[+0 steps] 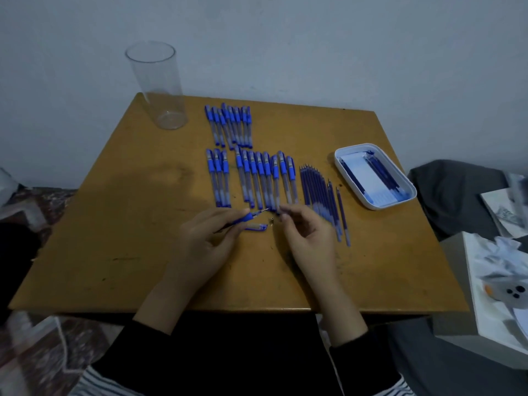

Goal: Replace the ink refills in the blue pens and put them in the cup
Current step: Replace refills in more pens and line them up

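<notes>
Right hand (307,238) fingertips (284,216) blurred; I cannot tell whether they pinch anything. Dark speck (272,220) between it and left hand (208,238): too small to identify. Pen (246,217) in left hand: fitted parts unresolvable. Tray (374,207) contents beyond right hand indistinct. Papers (503,261) far right blurred, cut by the edge.

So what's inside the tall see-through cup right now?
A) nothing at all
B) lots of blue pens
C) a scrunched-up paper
A: the clear cup stands empty at the back left corner of the table, and the blue pens all lie in rows on the tabletop, none in the cup yet.
</notes>
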